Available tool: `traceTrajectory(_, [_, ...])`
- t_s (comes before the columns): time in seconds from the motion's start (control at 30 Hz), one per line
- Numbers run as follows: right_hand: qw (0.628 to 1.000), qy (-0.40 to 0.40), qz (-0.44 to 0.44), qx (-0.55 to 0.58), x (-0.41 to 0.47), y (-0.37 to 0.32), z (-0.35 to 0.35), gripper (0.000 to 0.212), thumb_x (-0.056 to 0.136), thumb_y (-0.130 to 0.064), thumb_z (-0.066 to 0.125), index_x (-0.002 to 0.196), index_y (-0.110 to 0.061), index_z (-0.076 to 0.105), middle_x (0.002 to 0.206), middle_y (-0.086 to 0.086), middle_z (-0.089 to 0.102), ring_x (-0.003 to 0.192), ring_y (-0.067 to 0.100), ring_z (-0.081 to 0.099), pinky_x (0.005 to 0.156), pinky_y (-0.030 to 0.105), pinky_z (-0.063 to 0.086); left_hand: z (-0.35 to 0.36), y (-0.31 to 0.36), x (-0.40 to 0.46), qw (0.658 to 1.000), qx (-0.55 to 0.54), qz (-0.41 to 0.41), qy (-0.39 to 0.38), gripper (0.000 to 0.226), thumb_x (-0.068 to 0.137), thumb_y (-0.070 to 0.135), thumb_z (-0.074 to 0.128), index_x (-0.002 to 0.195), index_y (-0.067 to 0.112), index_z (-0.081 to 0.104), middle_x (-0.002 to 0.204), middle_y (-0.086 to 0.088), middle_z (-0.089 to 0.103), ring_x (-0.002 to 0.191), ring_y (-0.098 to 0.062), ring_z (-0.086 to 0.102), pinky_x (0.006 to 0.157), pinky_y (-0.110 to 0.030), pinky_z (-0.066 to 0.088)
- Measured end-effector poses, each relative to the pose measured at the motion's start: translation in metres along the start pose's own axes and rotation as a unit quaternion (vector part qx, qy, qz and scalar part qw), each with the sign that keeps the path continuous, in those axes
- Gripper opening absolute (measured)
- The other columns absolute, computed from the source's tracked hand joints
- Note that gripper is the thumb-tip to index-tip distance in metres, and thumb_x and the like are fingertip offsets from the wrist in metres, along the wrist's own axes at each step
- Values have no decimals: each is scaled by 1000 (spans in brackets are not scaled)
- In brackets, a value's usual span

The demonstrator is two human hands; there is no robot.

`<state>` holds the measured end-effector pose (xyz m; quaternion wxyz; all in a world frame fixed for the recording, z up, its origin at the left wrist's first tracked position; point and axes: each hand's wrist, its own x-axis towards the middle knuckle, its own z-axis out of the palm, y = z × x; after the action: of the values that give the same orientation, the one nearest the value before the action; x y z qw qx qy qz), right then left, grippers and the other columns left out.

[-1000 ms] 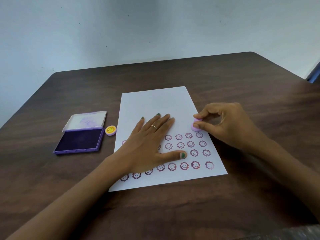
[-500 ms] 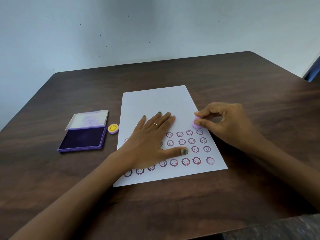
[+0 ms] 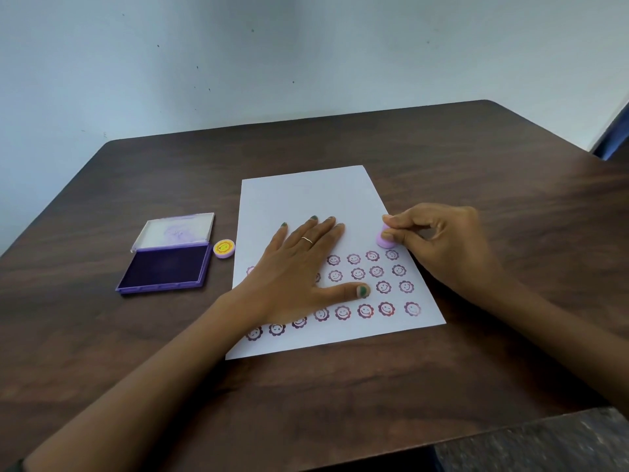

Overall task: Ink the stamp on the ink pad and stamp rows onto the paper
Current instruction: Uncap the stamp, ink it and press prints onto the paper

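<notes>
A white sheet of paper (image 3: 306, 195) lies on the dark wooden table (image 3: 442, 158). Several rows of purple smiley-flower prints (image 3: 376, 271) fill its lower half. My left hand (image 3: 299, 270) rests flat on the paper with fingers spread, covering part of the rows. My right hand (image 3: 439, 247) pinches a small lilac round stamp (image 3: 384, 240) and presses it on the paper near the right edge, just above the top row. The purple ink pad (image 3: 165, 269) sits open to the left of the paper, its clear lid (image 3: 177, 230) folded back.
A small round stamp cap (image 3: 224, 249) with a yellow smiley lies between the ink pad and the paper. A pale wall stands behind the table. A blue object (image 3: 612, 134) shows at the far right edge.
The right hand has stayed on the stamp at the same spot above the top row. The left hand has not shifted on the paper. Only the camera view has drifted slightly.
</notes>
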<state>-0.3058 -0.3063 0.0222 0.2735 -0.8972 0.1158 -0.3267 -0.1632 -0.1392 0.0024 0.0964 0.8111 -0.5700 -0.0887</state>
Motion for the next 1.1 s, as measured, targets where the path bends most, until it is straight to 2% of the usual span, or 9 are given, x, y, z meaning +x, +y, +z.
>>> traceTrajectory(0.17, [998, 19, 31, 43, -1, 3, 1, 26, 70, -15, 76, 93, -4, 72, 94, 7, 73, 79, 7, 67, 72, 11, 52, 0, 0, -1, 1000, -5, -1, -1, 105, 61, 87, 15, 148, 32, -3, 159, 13, -5, 144, -8, -9, 114, -36, -12])
traceTrajectory(0.23, [1000, 13, 14, 19, -2, 3, 4, 24, 72, -15, 75, 93, -3, 72, 94, 8, 73, 77, 8, 66, 72, 10, 51, 0, 1, -1, 1000, -3, -2, -1, 103, 63, 86, 18, 148, 32, -3, 159, 12, -5, 145, -9, -9, 114, -37, -11])
traceTrajectory(0.57, [1000, 18, -2, 9, -3, 4, 4, 23, 72, -14, 75, 91, -3, 72, 93, 9, 74, 76, 11, 66, 72, 13, 52, 0, 1, -2, 1000, -6, 0, 0, 100, 67, 83, 23, 149, 31, -1, 159, 12, -4, 145, -9, -8, 114, -36, -12])
traceTrajectory(0.73, [997, -21, -45, -55, -3, 3, 1, 23, 75, -18, 72, 92, -3, 72, 93, 11, 74, 78, 17, 68, 70, 20, 53, -1, 1, -2, 1000, -8, 1, -4, 104, 64, 86, 20, 149, 30, -1, 159, 11, -4, 145, -9, -9, 114, -36, -12])
traceTrajectory(0.9, [998, -5, -39, -44, -2, 2, 1, 24, 74, -17, 74, 92, -2, 72, 93, 11, 74, 77, 13, 67, 71, 15, 51, -2, 2, -3, 1000, -8, 3, -12, 101, 68, 83, 24, 149, 29, -2, 159, 10, -5, 145, -10, -10, 114, -37, -12])
traceTrajectory(1.03, [998, -14, -38, -42, -3, 1, 0, 24, 74, -17, 74, 92, -2, 72, 94, 11, 74, 77, 8, 65, 73, 3, 46, -3, 3, -3, 1000, -7, 6, -14, 100, 68, 82, 23, 149, 28, -2, 159, 9, -5, 145, -11, -9, 116, -40, -10])
traceTrajectory(1.1, [999, -14, -31, -33, -1, 0, -2, 24, 73, -18, 75, 92, -4, 72, 94, 10, 74, 78, 9, 65, 73, 3, 46, -3, 2, -3, 1000, -7, 5, -15, 99, 69, 81, 25, 149, 29, -2, 159, 9, -5, 145, -11, -9, 116, -39, -10])
